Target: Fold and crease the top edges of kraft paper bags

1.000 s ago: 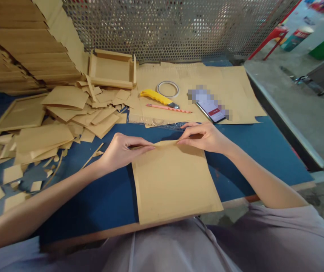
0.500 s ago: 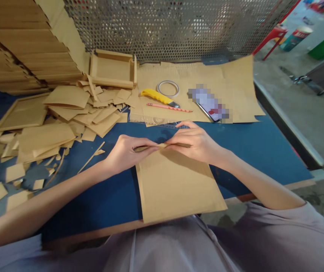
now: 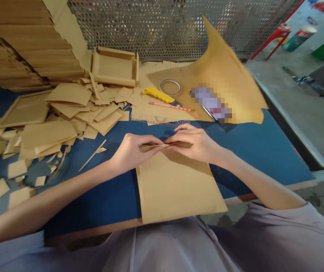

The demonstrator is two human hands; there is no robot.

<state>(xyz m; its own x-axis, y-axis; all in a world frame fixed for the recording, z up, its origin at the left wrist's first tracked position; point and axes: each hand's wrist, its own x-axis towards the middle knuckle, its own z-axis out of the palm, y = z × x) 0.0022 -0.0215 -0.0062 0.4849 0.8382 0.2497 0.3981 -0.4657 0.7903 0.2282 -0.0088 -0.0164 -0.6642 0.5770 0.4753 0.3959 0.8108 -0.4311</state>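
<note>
A brown paper sheet (image 3: 179,189) lies at the table's front edge, its lower end reaching past the edge. My left hand (image 3: 135,151) pinches the left part of its raised far edge between thumb and fingers. On the right part of the same edge, my right hand (image 3: 193,142) is closed in a pinch, with one finger lifted off. The fingertips of both hands meet near the middle of the fold. Beyond them lie a clear ruler (image 3: 160,119), a pink pencil (image 3: 170,106), a yellow cutter (image 3: 158,94) and a roll of tape (image 3: 170,87).
Paper scraps (image 3: 48,136) cover the blue table's (image 3: 264,151) left side, with an open paper tray (image 3: 115,68) behind them. A tall brown stack (image 3: 28,41) stands back left. A phone (image 3: 211,104) rests on a large brown sheet (image 3: 230,75) before a perforated metal panel (image 3: 150,30).
The large brown sheet at the back right has lifted and curled upward at its far side. Both hands keep their pinch on the paper, and the view has shifted slightly.
</note>
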